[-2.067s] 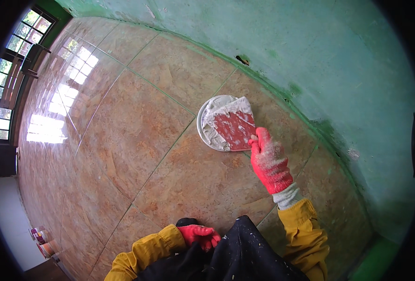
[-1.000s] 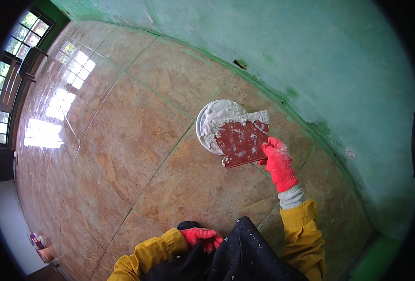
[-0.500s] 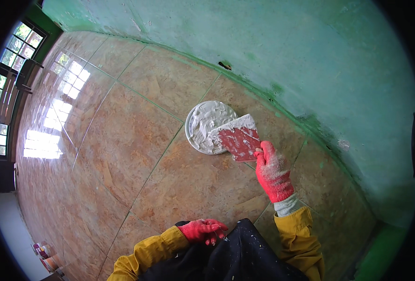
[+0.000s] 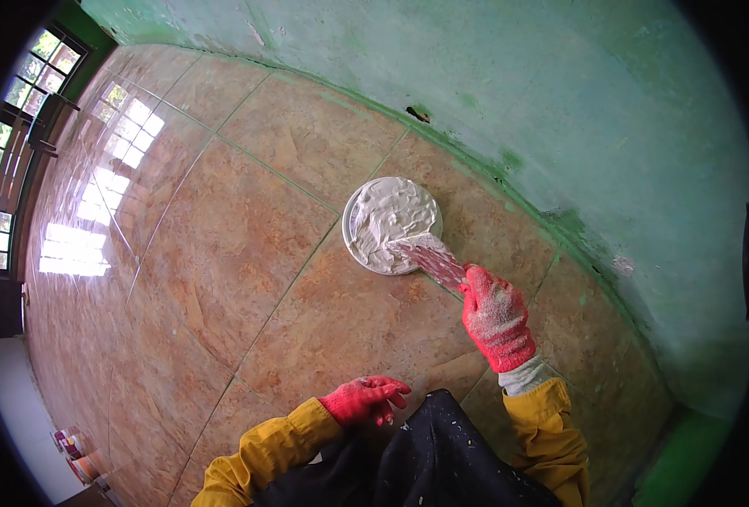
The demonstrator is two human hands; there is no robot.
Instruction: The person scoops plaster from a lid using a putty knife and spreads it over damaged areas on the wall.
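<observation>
Red spreader (image 4: 434, 262) — white-streaked, tilted — meets thick, ridged white paste (image 4: 396, 211).

The right hand (image 4: 498, 319) holds a red scraper (image 4: 439, 264) against white paste (image 4: 394, 209)

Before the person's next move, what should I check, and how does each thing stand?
1. Right hand has a grip on the red spreader: ok.
2. Left hand free of tools: ok, nothing seen in it.
3. White tub standing upright on the tiled floor: ok.
4. White paste available in the tub: ok; its depth, cannot tell.
5. Spreader clean: not ok, white smears on it.
6. Wall undamaged: not ok, a hole shows near its base.
</observation>
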